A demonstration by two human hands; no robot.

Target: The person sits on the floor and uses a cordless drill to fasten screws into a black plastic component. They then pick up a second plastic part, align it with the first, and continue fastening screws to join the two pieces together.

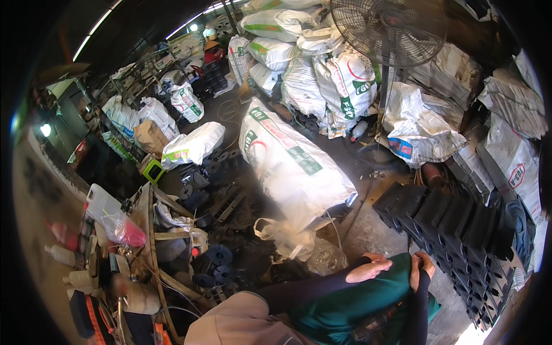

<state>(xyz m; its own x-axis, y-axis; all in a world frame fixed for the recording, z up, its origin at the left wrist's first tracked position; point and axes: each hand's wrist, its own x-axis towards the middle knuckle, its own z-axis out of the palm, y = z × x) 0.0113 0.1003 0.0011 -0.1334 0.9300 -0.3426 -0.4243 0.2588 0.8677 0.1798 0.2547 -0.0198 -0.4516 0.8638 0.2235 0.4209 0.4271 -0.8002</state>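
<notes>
My left hand (369, 269) lies on the green cloth (339, 302) over my lap, palm partly turned up, fingers stretched and nothing in them. Beyond it, to the right, my right hand (422, 269) rests against the edge of the same cloth at my knee. Its fingers bend loosely, and I see no object in it. Crumpled clear plastic bags (293, 238) lie on the floor just ahead of my left hand. Behind them leans a large full white sack (293, 167). Close to my right hand, black moulded parts (454, 224) stand stacked in rows.
A pedestal fan (388, 29) stands ahead near piled white sacks (345, 86). Dark round parts (218, 259) litter the floor at left, beside a wooden-edged bench (152, 230) with a plastic jug (109, 210). A person in red (213, 54) is far back.
</notes>
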